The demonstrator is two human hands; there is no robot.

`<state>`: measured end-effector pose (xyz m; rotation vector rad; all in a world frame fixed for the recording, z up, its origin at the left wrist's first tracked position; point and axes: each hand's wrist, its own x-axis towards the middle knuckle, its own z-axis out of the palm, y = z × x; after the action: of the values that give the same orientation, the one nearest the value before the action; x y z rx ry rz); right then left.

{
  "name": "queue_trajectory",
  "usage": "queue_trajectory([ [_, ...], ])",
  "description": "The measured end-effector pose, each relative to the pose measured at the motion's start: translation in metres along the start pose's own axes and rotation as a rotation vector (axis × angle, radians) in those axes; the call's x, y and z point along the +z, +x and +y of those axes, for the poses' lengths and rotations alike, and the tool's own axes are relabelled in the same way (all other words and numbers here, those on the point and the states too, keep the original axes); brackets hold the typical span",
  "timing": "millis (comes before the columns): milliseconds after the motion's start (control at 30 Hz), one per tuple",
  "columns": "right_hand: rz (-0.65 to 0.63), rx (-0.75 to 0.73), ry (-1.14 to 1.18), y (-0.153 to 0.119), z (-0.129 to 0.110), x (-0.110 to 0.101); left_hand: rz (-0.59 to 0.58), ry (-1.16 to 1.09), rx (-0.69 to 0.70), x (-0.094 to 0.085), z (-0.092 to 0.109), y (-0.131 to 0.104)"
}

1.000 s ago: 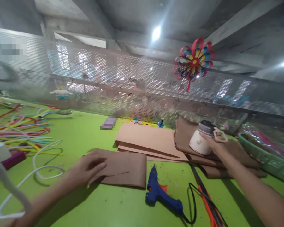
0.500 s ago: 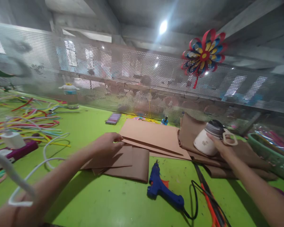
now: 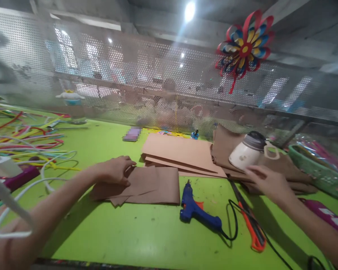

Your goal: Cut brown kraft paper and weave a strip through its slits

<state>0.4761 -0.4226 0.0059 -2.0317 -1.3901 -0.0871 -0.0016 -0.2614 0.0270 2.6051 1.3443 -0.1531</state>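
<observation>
My left hand (image 3: 116,170) rests with fingers apart and bent over the left part of a small stack of brown paper sheets (image 3: 160,185). My right hand (image 3: 266,182) is free of the white cup (image 3: 243,153) with a dark lid, just in front of it, fingers apart. The cup stands tilted in view on folded brown paper (image 3: 225,146). Larger tan sheets (image 3: 180,150) lie behind the small stack. A blue glue gun (image 3: 198,212) lies right of the stack, its black cable running to the right.
An orange-handled tool (image 3: 252,228) lies near the cable. Colourful strips (image 3: 30,138) and a purple power strip (image 3: 25,178) are at left. A green basket (image 3: 318,170) stands at right; a perforated screen (image 3: 129,82) with a paper flower (image 3: 245,48) rises behind the green table (image 3: 115,236).
My right hand has let go of the cup and drawn back toward me. The small paper stack has shifted, its sheets now overlapping more, with my left hand over its left part.
</observation>
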Motion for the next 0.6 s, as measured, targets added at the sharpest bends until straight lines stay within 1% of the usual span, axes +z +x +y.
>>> queue_trajectory([
  [33,-0.109,-0.153,0.068,-0.017,-0.022,-0.004,-0.027,0.023,0.0,-0.002,-0.001,0.006],
  [67,-0.238,-0.309,0.078,-0.034,-0.046,-0.006,-0.052,0.036,-0.003,-0.003,-0.002,0.011],
  [100,-0.364,-0.435,0.039,-0.049,-0.068,-0.006,-0.075,0.039,-0.007,-0.004,-0.003,0.015],
  [133,-0.494,-0.513,-0.03,-0.062,-0.088,-0.003,-0.089,0.032,-0.007,-0.005,-0.003,0.019],
  [200,-0.638,-0.556,-0.173,-0.082,-0.118,0.007,-0.087,0.004,-0.003,-0.007,-0.004,0.022],
  [233,-0.672,-0.556,-0.24,-0.089,-0.126,0.014,-0.074,-0.008,0.004,-0.007,-0.004,0.022],
  [267,-0.674,-0.552,-0.291,-0.094,-0.131,0.021,-0.06,-0.015,0.014,-0.006,-0.004,0.021],
  [333,-0.645,-0.54,-0.34,-0.1,-0.132,0.032,-0.033,-0.015,0.034,-0.005,-0.005,0.017],
  [433,-0.626,-0.483,-0.309,-0.104,-0.127,0.036,0.003,-0.023,0.07,-0.003,-0.005,0.011],
  [533,-0.636,-0.37,-0.224,-0.105,-0.12,0.024,0.019,-0.047,0.056,-0.003,-0.002,0.006],
  [600,-0.615,-0.316,-0.153,-0.104,-0.107,0.004,0.002,-0.06,0.033,-0.004,0.001,0.004],
])
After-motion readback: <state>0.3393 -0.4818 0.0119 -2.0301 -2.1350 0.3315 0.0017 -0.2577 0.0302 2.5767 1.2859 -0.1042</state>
